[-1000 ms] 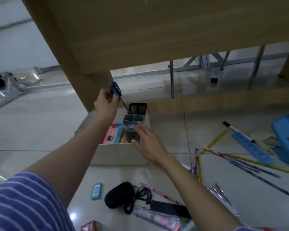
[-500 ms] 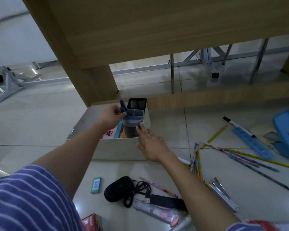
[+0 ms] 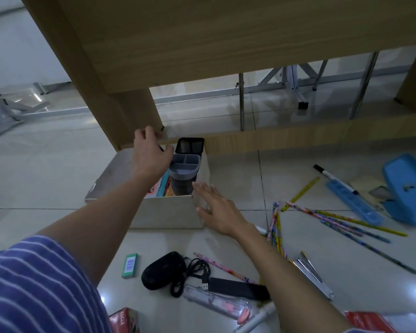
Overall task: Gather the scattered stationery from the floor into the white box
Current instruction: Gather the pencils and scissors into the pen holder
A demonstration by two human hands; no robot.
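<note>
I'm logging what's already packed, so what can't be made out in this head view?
- Contents of the white box: the left hand and forearm cover most of its opening.
- What the left hand holds, if anything: only its back shows.
- Lower part of the grey pen holder: behind the box wall.
- Red packet: cut off by the bottom edge, label unreadable.
- Right hand palm: faces away.

I am viewing through one head-worn wide-angle camera, looking forward and down, close over the white box (image 3: 163, 212) and floor (image 3: 322, 265).
</note>
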